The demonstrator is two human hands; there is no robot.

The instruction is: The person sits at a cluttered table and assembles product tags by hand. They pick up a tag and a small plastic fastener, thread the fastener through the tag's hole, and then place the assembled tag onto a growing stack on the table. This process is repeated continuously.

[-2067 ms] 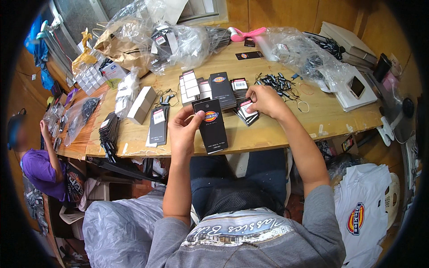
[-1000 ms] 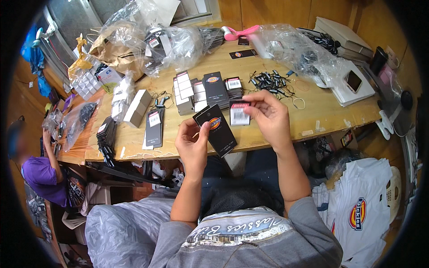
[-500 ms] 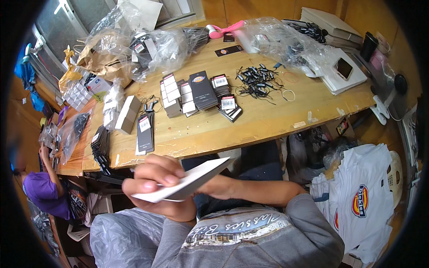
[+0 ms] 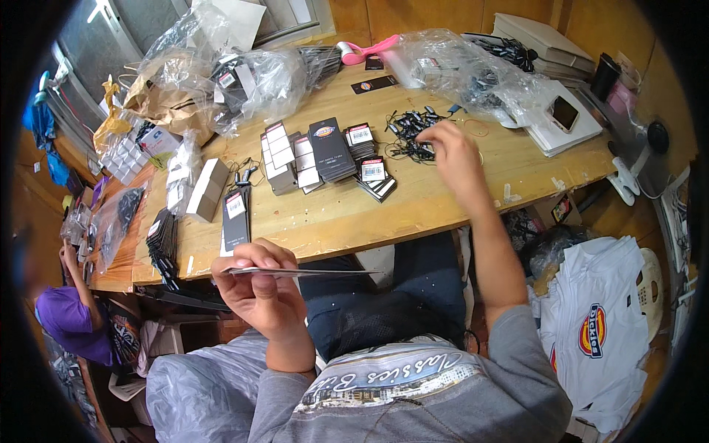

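My left hand (image 4: 260, 289) is raised in front of the table's near edge, pinching a thin set of hang tags (image 4: 325, 272) between thumb and fingers. The tags are seen nearly edge-on. Farther right, my right hand (image 4: 456, 161) is over the table at the pile of black tag strings (image 4: 405, 127), with fingers bent together at the pile's edge. What its fingertips hold, if anything, is hidden. Left of the pile stand stacks of hang tags: black ones (image 4: 332, 151), white-labelled ones (image 4: 280, 151), and a small stack with barcode labels (image 4: 374, 173).
Strung tags (image 4: 162, 240) hang over the table's left front edge, near a white box (image 4: 208, 190). Clear plastic bags (image 4: 273, 77) lie at the back. A phone (image 4: 564, 113) rests on white sheets at right. Folded white shirts (image 4: 598, 325) are below right. A person in purple (image 4: 70, 325) sits at left.
My right hand has left the tags and moved up and right to the string pile. My left hand keeps the tags, now turned edge-on.
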